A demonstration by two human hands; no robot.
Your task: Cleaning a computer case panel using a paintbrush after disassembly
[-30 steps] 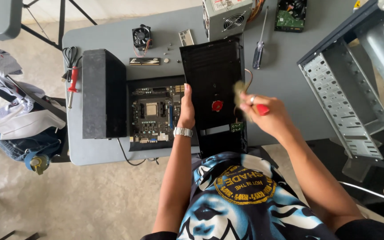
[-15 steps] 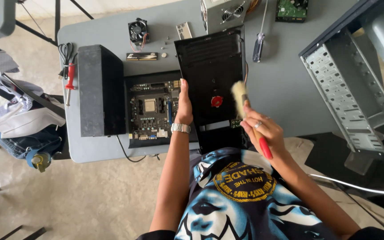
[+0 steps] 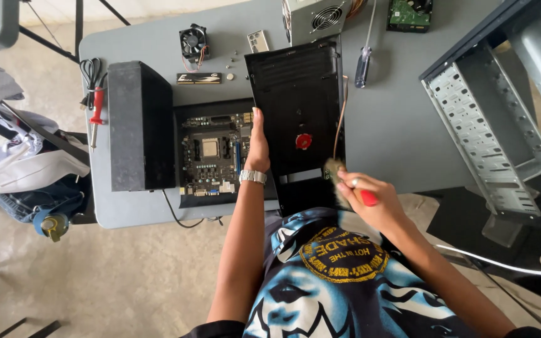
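Two hands are counted, the left hand [image 3: 258,141] and the right hand [image 3: 370,203], with one brush [image 3: 335,172] and one black front panel [image 3: 297,112]. On the worktop [image 3: 396,125] one motherboard [image 3: 211,156], one black box [image 3: 139,125], one cooling fan [image 3: 193,42], one power supply [image 3: 314,17] and one green circuit board [image 3: 409,14] are counted. Two screwdrivers are seen, a red-handled one [image 3: 97,109] and a blue-handled one [image 3: 363,62], and one bare metal case frame [image 3: 489,125].

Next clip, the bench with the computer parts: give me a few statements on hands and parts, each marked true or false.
1. The left hand rests on the black front panel's left edge. True.
2. The right hand holds a screwdriver. False: it grips a red-handled brush.
3. The motherboard lies left of the panel. True.
4. The cooling fan sits on the motherboard. False: it lies apart, on the grey table.
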